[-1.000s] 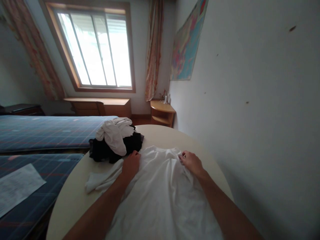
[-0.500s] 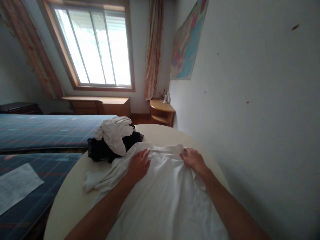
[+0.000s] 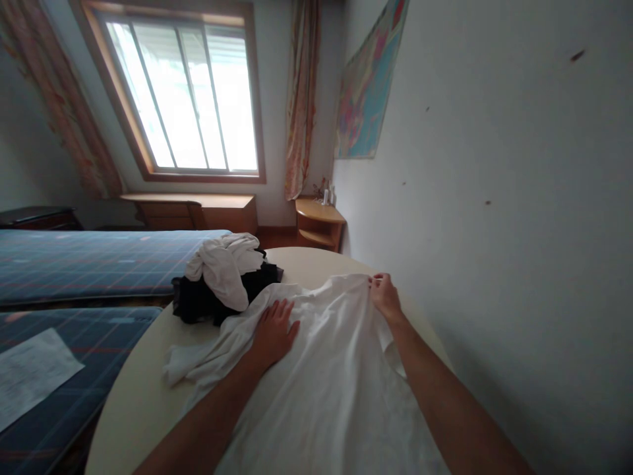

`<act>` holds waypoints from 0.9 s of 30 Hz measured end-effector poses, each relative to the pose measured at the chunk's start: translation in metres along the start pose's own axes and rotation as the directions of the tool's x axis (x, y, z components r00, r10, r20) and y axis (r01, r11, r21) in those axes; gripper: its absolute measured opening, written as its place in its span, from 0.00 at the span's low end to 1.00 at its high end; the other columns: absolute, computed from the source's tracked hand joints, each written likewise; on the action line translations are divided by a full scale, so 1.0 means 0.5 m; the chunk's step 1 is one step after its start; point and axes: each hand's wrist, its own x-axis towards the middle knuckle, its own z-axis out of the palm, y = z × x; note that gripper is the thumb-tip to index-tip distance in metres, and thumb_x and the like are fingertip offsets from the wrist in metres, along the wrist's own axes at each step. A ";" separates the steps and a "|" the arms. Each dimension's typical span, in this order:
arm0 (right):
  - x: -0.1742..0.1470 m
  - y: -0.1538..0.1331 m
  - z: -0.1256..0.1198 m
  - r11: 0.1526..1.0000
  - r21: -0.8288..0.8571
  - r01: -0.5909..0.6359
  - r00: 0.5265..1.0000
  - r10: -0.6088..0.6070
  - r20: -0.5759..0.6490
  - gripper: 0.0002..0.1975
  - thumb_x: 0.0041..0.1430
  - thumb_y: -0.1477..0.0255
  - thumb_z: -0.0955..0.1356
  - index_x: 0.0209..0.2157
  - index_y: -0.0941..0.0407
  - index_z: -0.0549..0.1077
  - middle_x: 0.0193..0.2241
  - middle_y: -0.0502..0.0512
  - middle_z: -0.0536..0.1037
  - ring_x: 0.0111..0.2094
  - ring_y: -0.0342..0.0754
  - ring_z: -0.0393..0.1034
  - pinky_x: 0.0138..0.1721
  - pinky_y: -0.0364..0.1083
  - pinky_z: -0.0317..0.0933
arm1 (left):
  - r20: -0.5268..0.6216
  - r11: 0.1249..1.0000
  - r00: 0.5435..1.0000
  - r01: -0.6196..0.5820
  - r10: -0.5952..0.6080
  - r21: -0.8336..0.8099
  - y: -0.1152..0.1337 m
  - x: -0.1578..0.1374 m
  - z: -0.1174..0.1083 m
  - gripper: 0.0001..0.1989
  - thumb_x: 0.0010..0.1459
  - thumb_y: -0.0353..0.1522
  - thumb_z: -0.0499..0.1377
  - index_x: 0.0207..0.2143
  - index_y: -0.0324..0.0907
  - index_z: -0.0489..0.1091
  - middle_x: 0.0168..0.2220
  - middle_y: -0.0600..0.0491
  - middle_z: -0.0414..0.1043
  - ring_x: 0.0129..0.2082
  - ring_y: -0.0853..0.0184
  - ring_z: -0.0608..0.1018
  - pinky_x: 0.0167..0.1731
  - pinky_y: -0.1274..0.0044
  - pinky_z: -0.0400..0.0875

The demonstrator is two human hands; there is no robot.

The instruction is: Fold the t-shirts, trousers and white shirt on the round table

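A white shirt (image 3: 326,382) lies spread over the round cream table (image 3: 123,402), its collar end away from me and one sleeve out to the left. My left hand (image 3: 277,332) rests on the upper left part of the cloth with its fingers stretched out. At the far right corner, my right hand (image 3: 386,295) pinches the shirt's edge and holds it slightly raised. Folds run from that pinched corner down the cloth. Both forearms cross the sides of the shirt.
A heap of black and white clothes (image 3: 217,284) sits at the table's far left. Plaid mattresses (image 3: 99,264) lie to the left, one bearing a sheet of paper (image 3: 37,373). A white wall (image 3: 494,264) stands close on the right. A wooden corner shelf (image 3: 320,211) is behind the table.
My right hand has moved away from me and a little to the right, drawing the shirt's edge up with it. My left hand has stayed nearly in place, lying flatter.
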 end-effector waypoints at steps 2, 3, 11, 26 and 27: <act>-0.006 -0.015 0.012 0.999 0.018 0.045 0.999 -0.045 0.003 0.22 0.68 0.72 0.57 0.61 0.63 0.59 0.52 0.67 0.76 0.49 0.51 0.73 0.49 0.46 0.63 | -0.025 1.000 1.000 0.001 -0.001 0.015 -0.003 0.004 -0.002 0.26 0.66 0.39 0.51 0.62 0.38 0.62 0.64 0.44 0.62 0.66 0.51 0.59 0.63 0.60 0.56; -0.015 -0.023 0.021 0.997 0.026 0.077 0.997 -0.077 0.007 0.23 0.67 0.71 0.59 0.62 0.63 0.59 0.54 0.66 0.74 0.52 0.51 0.72 0.52 0.45 0.62 | -0.040 1.000 0.999 0.001 0.000 0.023 -0.006 0.006 -0.002 0.26 0.66 0.40 0.50 0.62 0.38 0.62 0.63 0.43 0.63 0.67 0.51 0.58 0.64 0.60 0.55; -0.089 -0.037 0.087 0.963 -0.080 0.257 0.932 -0.225 0.285 0.31 0.68 0.54 0.55 0.67 0.51 0.55 0.69 0.54 0.52 0.69 0.61 0.41 0.66 0.63 0.40 | -0.142 0.983 0.986 0.107 -0.086 0.151 -0.034 0.023 0.005 0.25 0.65 0.40 0.51 0.60 0.39 0.66 0.63 0.43 0.63 0.67 0.48 0.56 0.63 0.56 0.53; -0.068 -0.112 0.112 0.971 -0.152 0.186 0.916 -0.115 0.384 0.38 0.63 0.44 0.52 0.69 0.46 0.47 0.71 0.54 0.42 0.69 0.69 0.32 0.61 0.74 0.33 | 0.014 0.986 0.997 0.072 -0.075 0.150 -0.011 0.023 0.011 0.24 0.65 0.41 0.52 0.61 0.44 0.65 0.64 0.45 0.61 0.66 0.51 0.59 0.63 0.58 0.54; -0.065 -0.113 0.116 0.969 -0.154 0.191 0.914 -0.119 0.387 0.39 0.63 0.44 0.51 0.70 0.45 0.46 0.71 0.53 0.40 0.69 0.69 0.30 0.61 0.74 0.31 | 0.022 0.985 0.996 0.085 -0.089 0.149 -0.014 0.026 0.011 0.24 0.65 0.41 0.52 0.61 0.43 0.65 0.65 0.45 0.61 0.66 0.50 0.58 0.63 0.58 0.54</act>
